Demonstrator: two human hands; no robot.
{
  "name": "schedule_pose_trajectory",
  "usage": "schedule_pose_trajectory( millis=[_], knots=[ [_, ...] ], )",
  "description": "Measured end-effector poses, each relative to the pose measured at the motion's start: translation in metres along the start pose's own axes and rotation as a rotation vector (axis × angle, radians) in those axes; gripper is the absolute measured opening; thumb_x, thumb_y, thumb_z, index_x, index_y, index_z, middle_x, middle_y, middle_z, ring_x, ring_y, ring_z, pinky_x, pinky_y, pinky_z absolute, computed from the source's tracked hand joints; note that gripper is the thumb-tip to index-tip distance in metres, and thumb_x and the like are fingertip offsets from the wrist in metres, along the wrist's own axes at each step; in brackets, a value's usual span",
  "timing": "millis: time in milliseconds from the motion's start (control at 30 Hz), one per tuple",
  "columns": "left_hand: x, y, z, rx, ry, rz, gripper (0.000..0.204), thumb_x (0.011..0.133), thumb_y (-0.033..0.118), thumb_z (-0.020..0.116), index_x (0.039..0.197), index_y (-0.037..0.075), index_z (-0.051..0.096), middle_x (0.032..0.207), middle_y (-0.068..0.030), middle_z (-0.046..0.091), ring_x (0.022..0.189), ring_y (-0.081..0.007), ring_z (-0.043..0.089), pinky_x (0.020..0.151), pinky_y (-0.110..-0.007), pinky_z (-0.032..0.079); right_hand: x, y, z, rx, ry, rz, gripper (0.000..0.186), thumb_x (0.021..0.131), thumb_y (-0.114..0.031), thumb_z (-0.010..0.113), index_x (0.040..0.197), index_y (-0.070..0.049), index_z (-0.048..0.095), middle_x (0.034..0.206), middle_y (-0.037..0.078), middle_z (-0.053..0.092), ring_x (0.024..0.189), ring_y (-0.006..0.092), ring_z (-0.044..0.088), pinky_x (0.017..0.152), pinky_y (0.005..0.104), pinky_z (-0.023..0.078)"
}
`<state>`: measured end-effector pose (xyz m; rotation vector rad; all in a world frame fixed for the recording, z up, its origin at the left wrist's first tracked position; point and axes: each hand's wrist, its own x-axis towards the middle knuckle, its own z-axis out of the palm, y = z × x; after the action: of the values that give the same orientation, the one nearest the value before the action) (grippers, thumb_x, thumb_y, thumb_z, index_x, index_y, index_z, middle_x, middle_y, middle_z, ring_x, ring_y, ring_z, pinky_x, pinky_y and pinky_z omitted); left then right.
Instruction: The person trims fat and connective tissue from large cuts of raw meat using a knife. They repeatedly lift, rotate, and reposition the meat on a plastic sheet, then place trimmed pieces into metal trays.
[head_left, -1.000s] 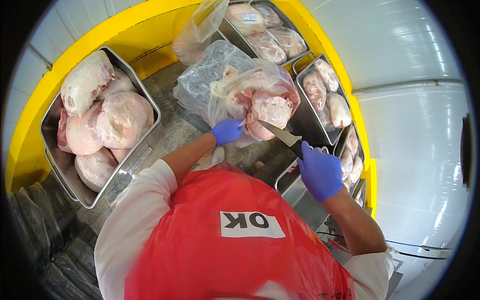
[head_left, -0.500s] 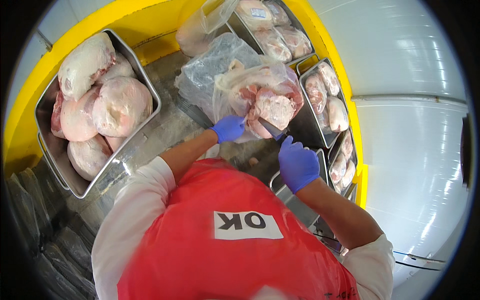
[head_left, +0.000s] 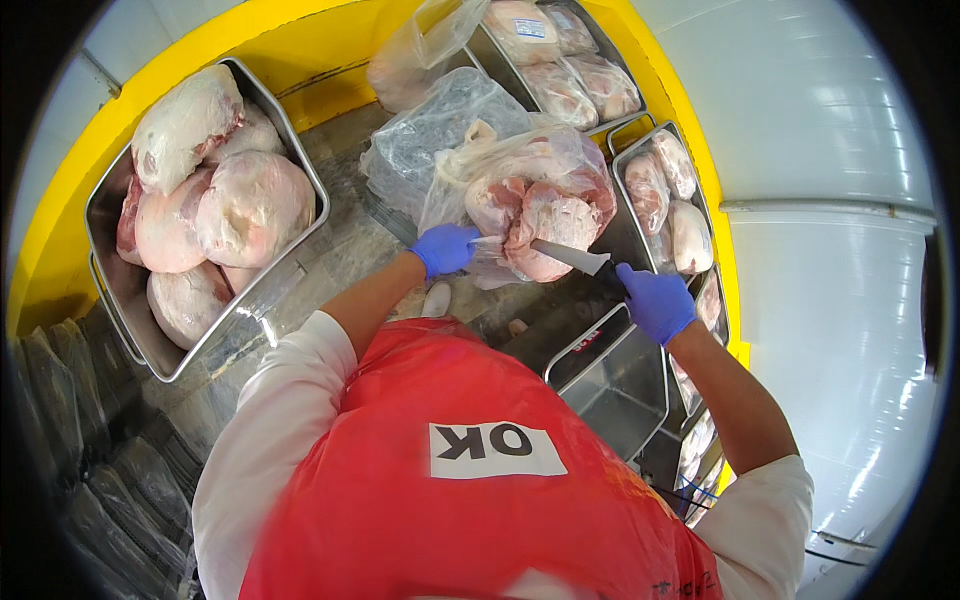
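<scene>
Pinching a pale flap (head_left: pixel 487 242) (film or fat, hard to tell) with the left hand (head_left: pixel 444 250); gripping a black-handled knife (head_left: pixel 575 257) in the right hand (head_left: pixel 657 304), at the raw meat joint (head_left: pixel 556 215) right of the steel tub (head_left: pixel 298 152). Best to use short, light strokes, angled off the left hand. Note the knife's long axis: near right to far left, tip tubward.

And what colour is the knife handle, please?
The knife handle is black, clearest in the head view.

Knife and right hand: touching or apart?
Touching. Head view shows the blue-gloved right hand with its grip closed on the black handle of the knife, no gap between.
</scene>
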<state>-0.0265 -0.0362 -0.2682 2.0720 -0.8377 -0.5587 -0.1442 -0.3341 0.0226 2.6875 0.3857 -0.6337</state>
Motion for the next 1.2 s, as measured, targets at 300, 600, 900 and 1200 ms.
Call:
schedule_pose_trajectory(
  millis=[300,600,900,1200],
  knots=[
    [0.004,-0.014,0.011,0.045,0.051,-0.088,0.027,0.094,0.024,0.054,0.115,0.012,0.067,0.096,-0.0247,0.072,0.09,-0.0462,0.07,0.083,-0.056,0.055,0.023,0.061,0.027,-0.001,-0.003,-0.104,0.045,0.089,-0.019,0.068,0.132,-0.016,0.055,0.09,0.013,0.074,0.079,0.0376,0.072,0.067,0.0517,0.056],
    [-0.005,0.024,0.021,0.29,0.477,0.178,0.03,0.093,0.024,0.059,0.117,0.008,0.064,0.1,-0.0238,0.071,0.092,-0.044,0.069,0.082,-0.057,0.053,0.013,0.041,0.006,-0.079,0.054,-0.113,0.036,0.091,-0.018,0.064,0.126,-0.013,0.058,0.085,0.014,0.073,0.074,0.0375,0.072,0.062,0.0505,0.055],
    [0.015,0.02,0.049,0.069,0.245,0.058,0.034,0.095,0.028,0.056,0.121,0.006,0.059,0.087,-0.0219,0.071,0.077,-0.0419,0.07,0.068,-0.055,0.054,0.016,0.035,0.023,-0.056,0.044,0.027,0.03,0.09,-0.02,0.069,0.117,-0.012,0.057,0.088,0.016,0.074,0.079,0.0378,0.074,0.066,0.0531,0.056],
    [0.017,-0.007,0.037,0.161,0.113,0.067,0.028,0.097,0.03,0.054,0.121,0.018,0.062,0.081,-0.0158,0.071,0.071,-0.0394,0.069,0.061,-0.053,0.054,0.015,0.062,0.107,0.012,0.098,0.095,0.036,0.085,-0.022,0.073,0.117,-0.014,0.059,0.08,0.018,0.072,0.073,0.0406,0.071,0.065,0.0549,0.055]
  ],
)
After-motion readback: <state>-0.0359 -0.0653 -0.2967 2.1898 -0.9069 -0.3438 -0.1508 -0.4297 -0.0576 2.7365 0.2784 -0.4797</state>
